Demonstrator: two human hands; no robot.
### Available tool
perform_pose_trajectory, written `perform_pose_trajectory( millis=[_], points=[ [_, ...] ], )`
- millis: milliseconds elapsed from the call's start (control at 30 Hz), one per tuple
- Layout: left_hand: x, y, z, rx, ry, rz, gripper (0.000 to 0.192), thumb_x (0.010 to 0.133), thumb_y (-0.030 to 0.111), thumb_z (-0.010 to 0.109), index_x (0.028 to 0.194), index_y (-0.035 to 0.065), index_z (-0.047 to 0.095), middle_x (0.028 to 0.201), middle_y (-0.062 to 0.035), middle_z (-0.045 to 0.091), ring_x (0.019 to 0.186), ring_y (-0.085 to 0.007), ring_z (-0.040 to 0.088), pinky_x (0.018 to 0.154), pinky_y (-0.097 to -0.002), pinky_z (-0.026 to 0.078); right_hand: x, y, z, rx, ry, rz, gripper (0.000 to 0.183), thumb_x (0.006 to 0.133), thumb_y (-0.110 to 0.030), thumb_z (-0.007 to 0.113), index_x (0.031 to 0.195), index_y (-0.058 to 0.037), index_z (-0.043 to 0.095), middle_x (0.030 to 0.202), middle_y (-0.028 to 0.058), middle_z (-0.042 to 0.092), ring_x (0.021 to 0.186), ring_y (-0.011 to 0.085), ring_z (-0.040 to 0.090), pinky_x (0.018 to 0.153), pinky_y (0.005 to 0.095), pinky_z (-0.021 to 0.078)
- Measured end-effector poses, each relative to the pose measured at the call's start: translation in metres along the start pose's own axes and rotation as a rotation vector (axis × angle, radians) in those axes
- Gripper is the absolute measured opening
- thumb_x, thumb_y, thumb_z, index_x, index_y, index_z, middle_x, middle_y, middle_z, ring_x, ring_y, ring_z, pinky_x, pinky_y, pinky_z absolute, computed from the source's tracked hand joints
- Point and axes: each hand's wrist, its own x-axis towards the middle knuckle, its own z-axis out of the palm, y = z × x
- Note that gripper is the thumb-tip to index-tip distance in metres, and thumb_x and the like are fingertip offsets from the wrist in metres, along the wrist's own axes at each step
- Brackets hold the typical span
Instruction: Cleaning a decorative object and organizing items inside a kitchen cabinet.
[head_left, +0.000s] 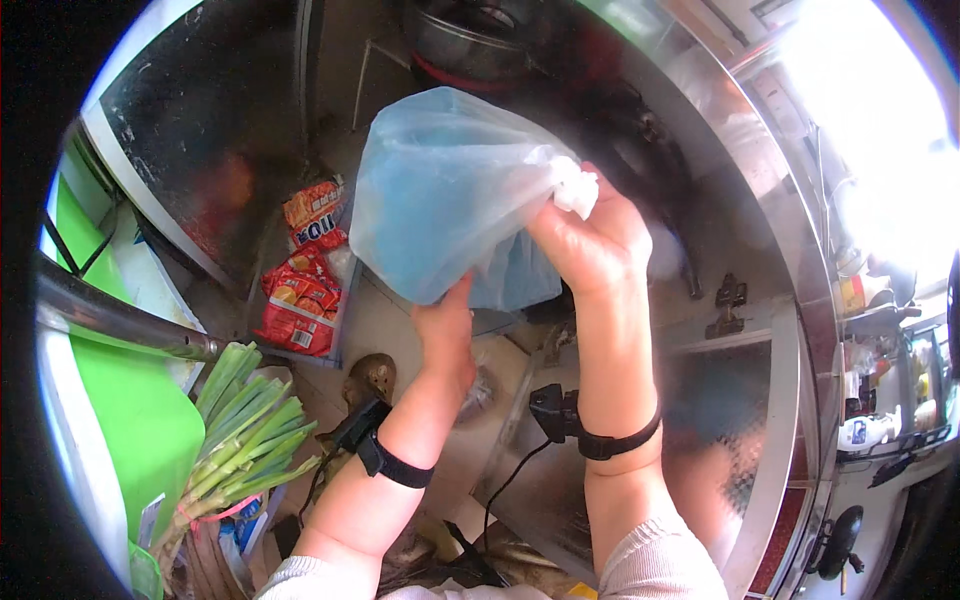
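A translucent plastic bag (450, 172) with something blue inside is held up in front of me, above the floor. My right hand (600, 232) grips its gathered white neck at the upper right. From below, my left hand (444, 326) touches the bag's lower side; its fingers are partly hidden by the bag, so whether they grip it is unclear. What the blue content is cannot be made out through the plastic.
Red snack packets (304, 300) lie in a clear bin (337, 341) at the left. Leafy green stalks (247, 435) stand beside a green surface (127, 405). A pot (480, 37) is at the top; a counter with bottles runs along the right.
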Motion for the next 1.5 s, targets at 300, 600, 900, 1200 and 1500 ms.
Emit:
perform_pose_trajectory(
  millis=[300, 600, 900, 1200, 1500],
  points=[
    [-0.007, -0.002, 0.003, 0.003, 0.015, 0.063, 0.034, 0.083, 0.017, 0.06, 0.112, -0.0019, 0.055, 0.108, -0.0086, 0.059, 0.099, -0.0164, 0.052, 0.087, -0.0288, 0.037, -0.001, -0.004, -0.015, -0.305, 0.274, -0.112, 0.017, 0.094, -0.016, 0.038, 0.095, -0.0001, 0.042, 0.089, 0.0097, 0.045, 0.075, 0.0183, 0.039, 0.072, 0.032, 0.0365],
    [-0.007, -0.013, 0.0, 0.082, -0.219, 0.307, 0.024, 0.088, 0.018, 0.052, 0.1, -0.0011, 0.059, 0.09, -0.0035, 0.061, 0.086, -0.01, 0.051, 0.078, -0.0261, 0.04, -0.034, -0.016, -0.027, -0.118, 0.369, -0.121, 0.02, 0.091, -0.017, 0.043, 0.101, 0.0007, 0.041, 0.09, 0.0071, 0.043, 0.075, 0.0151, 0.047, 0.07, 0.0323, 0.0351],
    [-0.003, 0.006, -0.003, -0.089, -0.233, 0.216, 0.03, 0.088, 0.016, 0.052, 0.109, -0.0048, 0.054, 0.105, -0.0072, 0.058, 0.094, -0.0141, 0.052, 0.084, -0.0275, 0.039, -0.056, -0.04, -0.059, -1.215, 0.453, -0.832, 0.035, 0.086, -0.028, 0.054, 0.111, -0.004, 0.053, 0.099, 0.0058, 0.055, 0.09, 0.0178, 0.052, 0.079, 0.0278, 0.0385],
    [-0.001, 0.009, -0.005, -0.179, -0.366, 0.223, 0.034, 0.088, 0.016, 0.052, 0.118, 0.0001, 0.05, 0.117, -0.0046, 0.053, 0.105, -0.0137, 0.048, 0.092, -0.0277, 0.035, -0.04, -0.081, -0.105, -1.435, 0.606, -0.408, 0.072, 0.078, -0.065, 0.049, 0.116, -0.0037, 0.052, 0.113, 0.0116, 0.055, 0.107, 0.0216, 0.05, 0.092, 0.0372, 0.035],
    [-0.001, 0.013, -0.007, -0.252, -0.399, 0.062, 0.04, 0.086, 0.017, 0.054, 0.123, 0.0029, 0.047, 0.12, -0.0041, 0.052, 0.108, -0.0157, 0.049, 0.092, -0.0295, 0.037, -0.045, -0.083, -0.117, -0.953, 0.436, -0.208, 0.048, 0.082, -0.04, 0.06, 0.112, -0.0022, 0.056, 0.101, 0.0121, 0.063, 0.088, 0.0201, 0.062, 0.078, 0.0334, 0.0516]
  ],
)
